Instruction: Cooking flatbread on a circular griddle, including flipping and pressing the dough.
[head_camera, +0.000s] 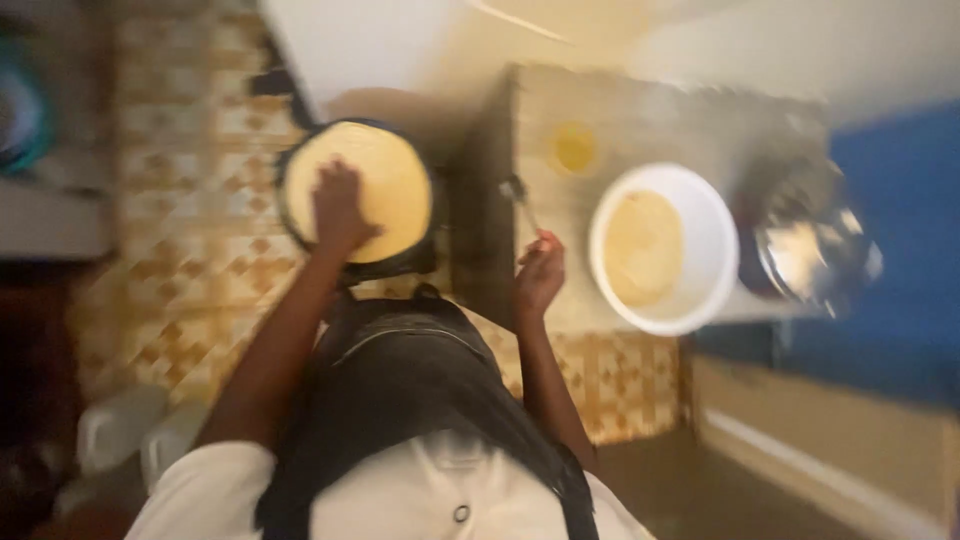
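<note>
Fingers of the left hand (340, 208) lie spread flat on a pale yellow flatbread (375, 180), pressing it into a dark round pan (357, 200), while those of the right hand (540, 275) curl narrowly around the handle of a metal utensil (519, 198); blur hides just how they pinch it. By size, the wooden table (640, 110) comes first, standing to the right of the pan, over a patterned tile floor (190, 200). Near the table's front edge sits a white bowl (662, 248) holding pale dough or batter. A shiny metal lid or dish (808, 245) rests at the right edge, and a small yellow cup (574, 147) stands toward the back. The risk here seems to be heat: if the pan is hot, bare fingertips on the bread could burn, and the bowl so near the edge might be knocked off.
</note>
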